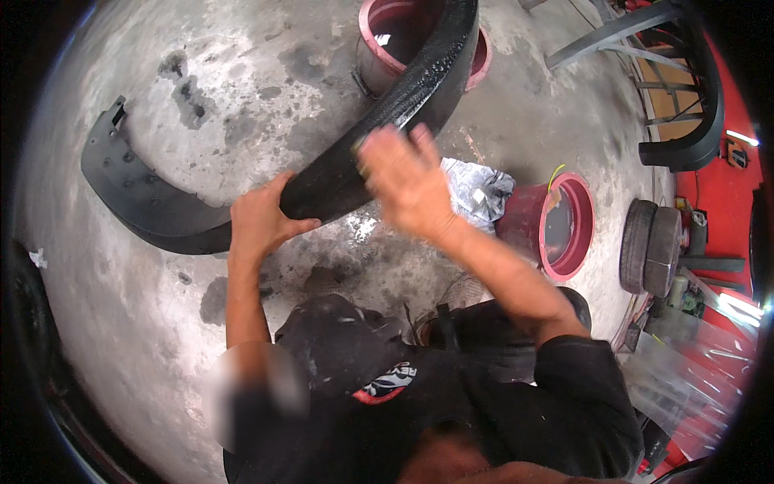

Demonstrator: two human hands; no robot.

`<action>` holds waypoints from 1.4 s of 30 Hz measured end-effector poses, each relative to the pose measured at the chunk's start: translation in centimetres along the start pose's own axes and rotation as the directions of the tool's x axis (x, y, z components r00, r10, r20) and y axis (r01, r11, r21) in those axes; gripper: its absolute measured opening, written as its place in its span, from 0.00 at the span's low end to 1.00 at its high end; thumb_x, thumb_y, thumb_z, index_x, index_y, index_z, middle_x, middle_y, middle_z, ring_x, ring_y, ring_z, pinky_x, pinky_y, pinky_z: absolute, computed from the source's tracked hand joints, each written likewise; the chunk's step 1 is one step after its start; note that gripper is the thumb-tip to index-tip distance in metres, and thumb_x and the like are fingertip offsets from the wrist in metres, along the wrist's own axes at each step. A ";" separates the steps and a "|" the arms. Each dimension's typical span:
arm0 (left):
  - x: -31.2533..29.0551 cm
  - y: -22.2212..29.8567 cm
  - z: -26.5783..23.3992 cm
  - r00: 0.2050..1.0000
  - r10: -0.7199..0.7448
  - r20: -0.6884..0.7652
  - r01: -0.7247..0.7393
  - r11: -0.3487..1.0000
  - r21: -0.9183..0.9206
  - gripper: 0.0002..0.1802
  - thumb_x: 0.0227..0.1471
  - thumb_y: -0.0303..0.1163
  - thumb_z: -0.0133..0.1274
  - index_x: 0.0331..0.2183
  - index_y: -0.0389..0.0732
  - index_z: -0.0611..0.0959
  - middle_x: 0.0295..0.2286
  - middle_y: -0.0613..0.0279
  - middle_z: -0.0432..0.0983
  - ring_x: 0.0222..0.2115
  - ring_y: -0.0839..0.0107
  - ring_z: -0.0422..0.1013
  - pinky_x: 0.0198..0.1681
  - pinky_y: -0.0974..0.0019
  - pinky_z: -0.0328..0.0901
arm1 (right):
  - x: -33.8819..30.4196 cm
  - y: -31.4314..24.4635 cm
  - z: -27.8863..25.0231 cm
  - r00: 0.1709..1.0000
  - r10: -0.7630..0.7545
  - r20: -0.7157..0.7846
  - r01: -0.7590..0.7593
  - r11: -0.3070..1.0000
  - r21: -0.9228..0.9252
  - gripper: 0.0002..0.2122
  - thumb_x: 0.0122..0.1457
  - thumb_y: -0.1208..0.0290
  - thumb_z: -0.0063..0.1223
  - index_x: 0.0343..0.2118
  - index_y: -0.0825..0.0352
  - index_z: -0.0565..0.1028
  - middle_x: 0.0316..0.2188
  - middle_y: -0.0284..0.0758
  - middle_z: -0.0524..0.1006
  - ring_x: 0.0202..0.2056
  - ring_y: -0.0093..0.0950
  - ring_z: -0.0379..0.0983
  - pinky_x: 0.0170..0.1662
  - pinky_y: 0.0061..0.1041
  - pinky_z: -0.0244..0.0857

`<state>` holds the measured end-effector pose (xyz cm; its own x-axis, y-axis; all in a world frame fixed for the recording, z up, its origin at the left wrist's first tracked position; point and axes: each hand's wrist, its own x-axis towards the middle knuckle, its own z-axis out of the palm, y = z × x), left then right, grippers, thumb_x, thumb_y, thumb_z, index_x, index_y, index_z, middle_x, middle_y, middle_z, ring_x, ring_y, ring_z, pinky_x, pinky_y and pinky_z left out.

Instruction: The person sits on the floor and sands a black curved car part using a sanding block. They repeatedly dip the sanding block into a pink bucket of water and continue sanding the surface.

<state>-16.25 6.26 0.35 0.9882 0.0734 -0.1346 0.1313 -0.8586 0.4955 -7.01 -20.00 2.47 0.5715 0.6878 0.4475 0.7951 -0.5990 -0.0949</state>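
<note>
A long, curved black plastic panel, shaped like a wheel-arch flare (pixel 326 173), sweeps from the left across the floor up to the top of the view. My left hand (pixel 262 214) grips its lower edge, thumb on the near side and fingers over the far side. Against the panel's upper stretch is my right hand (pixel 403 177), smeared by motion. Whether anything lies under its fingers cannot be made out. Water and whitish suds glisten on the panel just beyond the right hand. The panel's left end has a small tab and several holes or studs.
Two pinkish-red buckets of liquid stand behind the panel (pixel 369 68) and to the right (pixel 571 226). A crumpled whitish plastic bag (pixel 476 192) lies beside the right one. Farther right are tyres (pixel 638 246), a stand (pixel 617 34) and another black curved part (pixel 709 105). Wet patches mark the concrete floor (pixel 193 153).
</note>
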 end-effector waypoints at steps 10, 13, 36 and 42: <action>0.1 0.0 0.5 1.000 0.013 -0.010 -0.014 1.000 -0.010 0.48 0.26 0.56 0.76 0.51 0.47 0.82 0.34 0.51 0.84 0.37 0.53 0.81 0.40 0.53 0.73 | 0.0 2.8 -0.1 0.997 -0.058 -0.059 0.054 0.996 -0.069 0.22 0.55 0.68 0.57 0.54 0.67 0.77 0.58 0.46 0.74 0.61 0.47 0.68 0.67 0.54 0.53; 0.5 0.5 0.2 1.000 0.000 0.030 0.001 1.000 -0.021 0.49 0.25 0.56 0.76 0.52 0.47 0.81 0.34 0.51 0.84 0.36 0.53 0.81 0.40 0.54 0.73 | 2.1 9.7 -0.3 0.984 0.068 -0.167 -0.112 0.957 -0.268 0.26 0.52 0.70 0.60 0.56 0.67 0.74 0.57 0.44 0.74 0.61 0.51 0.66 0.64 0.58 0.55; 0.3 -0.6 0.5 1.000 0.025 -0.010 -0.026 1.000 -0.017 0.49 0.25 0.56 0.76 0.52 0.47 0.82 0.33 0.51 0.84 0.36 0.53 0.81 0.40 0.54 0.73 | 2.7 0.5 2.4 0.996 -0.081 -0.036 0.083 0.995 0.055 0.23 0.51 0.69 0.59 0.51 0.71 0.77 0.56 0.47 0.76 0.60 0.43 0.70 0.67 0.48 0.57; 0.0 -0.8 0.7 1.000 0.010 -0.009 -0.011 1.000 -0.020 0.50 0.25 0.56 0.76 0.52 0.47 0.81 0.34 0.50 0.84 0.36 0.52 0.81 0.40 0.53 0.73 | 3.5 3.8 1.6 0.984 -0.172 -0.043 0.174 0.984 0.028 0.21 0.56 0.69 0.56 0.54 0.69 0.77 0.57 0.47 0.75 0.61 0.42 0.69 0.68 0.50 0.55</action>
<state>-16.41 6.60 -0.63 0.9902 0.0691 -0.1216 0.1224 -0.8489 0.5142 -1.71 -19.23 2.25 0.4166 0.7623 0.4952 0.8876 -0.4589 -0.0404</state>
